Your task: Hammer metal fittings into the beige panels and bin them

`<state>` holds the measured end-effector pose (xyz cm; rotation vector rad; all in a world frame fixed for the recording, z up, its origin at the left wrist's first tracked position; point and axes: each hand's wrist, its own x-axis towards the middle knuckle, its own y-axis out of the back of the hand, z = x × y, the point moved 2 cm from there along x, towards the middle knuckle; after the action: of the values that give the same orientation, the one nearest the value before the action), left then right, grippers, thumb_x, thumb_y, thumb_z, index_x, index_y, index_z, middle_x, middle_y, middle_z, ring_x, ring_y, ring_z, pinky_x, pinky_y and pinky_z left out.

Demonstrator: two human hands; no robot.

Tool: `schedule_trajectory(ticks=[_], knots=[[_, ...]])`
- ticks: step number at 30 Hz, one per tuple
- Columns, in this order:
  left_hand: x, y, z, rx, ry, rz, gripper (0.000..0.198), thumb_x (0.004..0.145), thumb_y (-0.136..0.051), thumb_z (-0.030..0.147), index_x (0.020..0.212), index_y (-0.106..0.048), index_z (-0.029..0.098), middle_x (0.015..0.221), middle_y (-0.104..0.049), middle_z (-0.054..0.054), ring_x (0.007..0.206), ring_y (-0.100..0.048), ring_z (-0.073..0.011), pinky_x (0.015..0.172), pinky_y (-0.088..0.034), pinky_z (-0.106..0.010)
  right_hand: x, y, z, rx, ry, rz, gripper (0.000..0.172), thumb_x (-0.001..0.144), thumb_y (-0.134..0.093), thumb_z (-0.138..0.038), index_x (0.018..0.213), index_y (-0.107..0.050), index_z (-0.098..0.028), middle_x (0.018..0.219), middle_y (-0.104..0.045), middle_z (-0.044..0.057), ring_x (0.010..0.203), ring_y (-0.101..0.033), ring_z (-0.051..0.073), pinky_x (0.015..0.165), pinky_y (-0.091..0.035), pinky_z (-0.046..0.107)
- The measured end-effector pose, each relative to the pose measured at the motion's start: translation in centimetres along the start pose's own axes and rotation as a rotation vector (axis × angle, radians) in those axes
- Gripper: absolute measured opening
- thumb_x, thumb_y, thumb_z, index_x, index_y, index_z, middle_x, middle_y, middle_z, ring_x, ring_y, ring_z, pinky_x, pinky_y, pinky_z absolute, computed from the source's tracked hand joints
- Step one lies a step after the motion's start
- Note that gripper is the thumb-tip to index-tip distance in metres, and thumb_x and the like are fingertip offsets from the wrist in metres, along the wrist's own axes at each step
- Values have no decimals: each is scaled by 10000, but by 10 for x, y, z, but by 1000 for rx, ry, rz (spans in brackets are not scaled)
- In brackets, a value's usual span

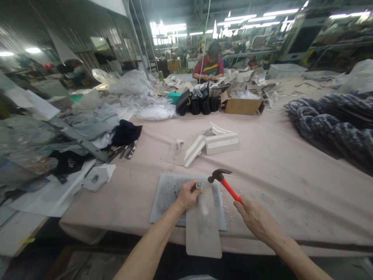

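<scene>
My left hand (188, 194) pinches a short metal punch (199, 185) that stands upright on a flat beige panel (203, 241). Under the panel's upper part lies a worn grey board (166, 194), and the panel's lower end hangs past the table's front edge. To the right, my right hand (252, 214) is wrapped round the orange handle of a claw hammer (230, 190). The hammer's dark head is in the air, up and to the right of the punch, not touching it.
Beige folded pieces (222, 143) lie beyond the board on the cloth-covered table (262, 155). Farther back are black bags (201, 105), a cardboard box (243, 105) and a seated person (208, 66). Dark bundles (335, 124) lie at right; plastic bags and a slanted metal bar (75, 136) at left.
</scene>
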<state>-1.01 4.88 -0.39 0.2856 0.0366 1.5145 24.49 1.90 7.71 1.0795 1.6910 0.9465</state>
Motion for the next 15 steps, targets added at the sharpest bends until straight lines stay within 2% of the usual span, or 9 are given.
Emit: schedule_trajectory(ticks=[3,5,7,9,10,12,14,15], knots=[[2,0,0,-47,16,-16,212,737,-678,232,945,-682,192,835,-701,-14,783,-646,-176,758,-506,-257,7,-23,31,-54,-135,-6,296,1021,-311,-327,916,-547,-181,768,-659,83,714,-633,227,611,-370,304],[2,1,1,-62,30,-3,216,722,-708,259,926,-687,191,819,-702,-12,775,-651,-179,761,-513,-261,10,-34,38,-161,-143,104,271,999,-360,-299,1036,-574,-138,908,-667,137,810,-647,270,656,-422,339],[2,1,2,-81,49,15,235,709,-738,290,914,-692,185,800,-700,-10,756,-651,-177,749,-516,-262,9,-37,27,-222,21,307,321,951,-415,-206,1232,-528,-102,1179,-605,204,1011,-614,304,784,-462,388],[3,-1,3,-124,64,22,263,692,-763,310,907,-692,177,792,-703,-10,743,-653,-174,745,-518,-264,4,-37,-2,-213,343,416,490,879,-425,-82,1367,-439,-125,1404,-458,206,1201,-515,295,930,-439,409],[3,-2,3,-154,72,23,275,681,-774,312,903,-690,174,795,-706,-11,744,-656,-173,750,-520,-265,1,-37,-19,-203,516,391,544,841,-426,-38,1372,-437,-151,1444,-423,184,1232,-486,276,959,-428,403],[5,-5,2,-223,101,48,311,645,-800,312,894,-680,168,798,-713,-13,747,-661,-171,755,-524,-267,-5,-41,-52,-212,775,245,506,790,-445,-9,1256,-524,-188,1379,-486,137,1145,-522,240,920,-445,380],[9,-5,1,-303,157,148,344,621,-815,316,887,-662,160,782,-710,-10,721,-657,-161,717,-524,-257,-8,-45,-78,-261,851,147,351,796,-466,-29,1081,-586,-197,1220,-578,105,1006,-558,226,866,-456,380],[10,-3,3,-343,182,228,354,619,-816,319,887,-652,155,774,-707,-8,705,-653,-153,693,-520,-247,-8,-45,-88,-291,830,154,300,810,-468,-42,1035,-592,-194,1165,-597,100,979,-563,229,871,-454,392]])
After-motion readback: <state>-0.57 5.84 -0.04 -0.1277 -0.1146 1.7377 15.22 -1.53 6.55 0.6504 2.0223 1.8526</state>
